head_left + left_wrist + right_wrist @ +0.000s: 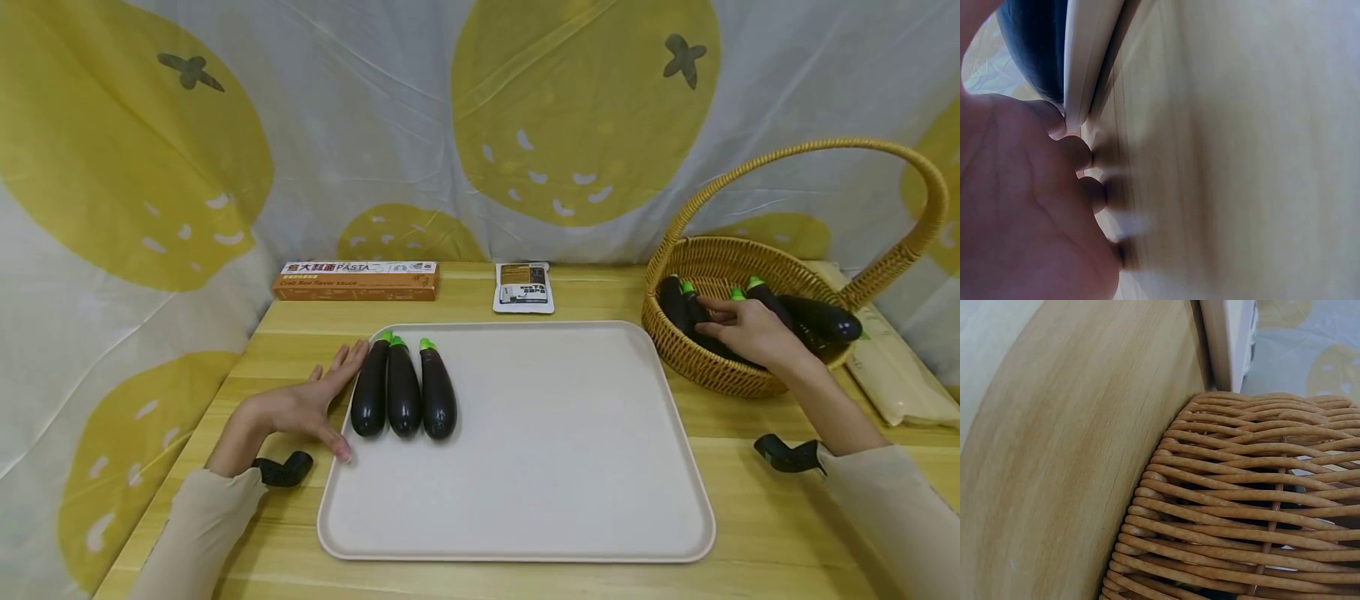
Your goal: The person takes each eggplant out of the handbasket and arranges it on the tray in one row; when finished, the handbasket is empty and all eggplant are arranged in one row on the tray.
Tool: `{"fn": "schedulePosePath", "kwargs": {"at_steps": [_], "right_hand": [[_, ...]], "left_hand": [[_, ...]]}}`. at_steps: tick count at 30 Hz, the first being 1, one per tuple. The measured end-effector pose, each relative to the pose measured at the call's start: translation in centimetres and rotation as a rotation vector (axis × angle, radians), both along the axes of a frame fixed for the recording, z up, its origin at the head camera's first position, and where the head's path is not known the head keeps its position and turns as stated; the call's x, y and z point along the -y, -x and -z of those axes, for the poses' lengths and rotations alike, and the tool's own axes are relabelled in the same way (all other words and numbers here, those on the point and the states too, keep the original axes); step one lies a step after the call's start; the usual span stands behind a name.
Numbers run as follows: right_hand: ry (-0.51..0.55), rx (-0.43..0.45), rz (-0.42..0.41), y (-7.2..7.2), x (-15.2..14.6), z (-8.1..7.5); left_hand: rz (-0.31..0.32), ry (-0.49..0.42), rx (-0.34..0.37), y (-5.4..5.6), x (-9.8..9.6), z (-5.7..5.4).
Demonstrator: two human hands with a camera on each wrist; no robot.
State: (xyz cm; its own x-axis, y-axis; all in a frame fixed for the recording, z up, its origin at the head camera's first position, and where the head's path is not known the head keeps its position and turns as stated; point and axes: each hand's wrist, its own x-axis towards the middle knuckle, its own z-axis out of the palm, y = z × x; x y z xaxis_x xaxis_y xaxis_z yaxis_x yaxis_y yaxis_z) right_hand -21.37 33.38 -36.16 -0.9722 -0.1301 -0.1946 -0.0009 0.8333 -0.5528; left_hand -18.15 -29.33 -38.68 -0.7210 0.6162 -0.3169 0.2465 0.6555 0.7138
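Observation:
Three dark eggplants with green stem ends, the left, middle and right one, lie side by side along the left of a pale tray. My left hand spreads at the tray's left edge, thumb over the rim; the left wrist view shows its fingertips down by the table beside the tray rim. Over in the wicker basket, my right hand pinches an eggplant near its green end. More eggplants lie around it. Wickerwork hides the right hand in the right wrist view.
Behind the tray lie a pasta box and a small white packet. The basket's tall handle arches over its opening. A pale flat package lies right of the basket. A patterned cloth hangs behind the table.

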Motion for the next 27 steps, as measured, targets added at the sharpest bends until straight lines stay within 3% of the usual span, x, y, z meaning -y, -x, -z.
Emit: {"fn": "schedulePosePath", "kwargs": {"at_steps": [9, 15, 21, 27], "right_hand": [[0.086, 0.008, 0.08, -0.3, -0.2, -0.4], [0.139, 0.024, 0.103, -0.8, -0.8, -2.0], [0.22, 0.066, 0.096, -2.1, -1.3, -4.3], [0.294, 0.091, 0.021, -3.9, -0.8, -4.9]], "left_hand": [[0.006, -0.003, -0.002, -0.1, -0.1, 0.2], [0.003, 0.001, 0.005, -0.2, -0.1, 0.2], [0.003, -0.003, 0.0, -0.1, -0.1, -0.1], [0.002, -0.003, 0.004, 0.0, 0.0, -0.1]]}}
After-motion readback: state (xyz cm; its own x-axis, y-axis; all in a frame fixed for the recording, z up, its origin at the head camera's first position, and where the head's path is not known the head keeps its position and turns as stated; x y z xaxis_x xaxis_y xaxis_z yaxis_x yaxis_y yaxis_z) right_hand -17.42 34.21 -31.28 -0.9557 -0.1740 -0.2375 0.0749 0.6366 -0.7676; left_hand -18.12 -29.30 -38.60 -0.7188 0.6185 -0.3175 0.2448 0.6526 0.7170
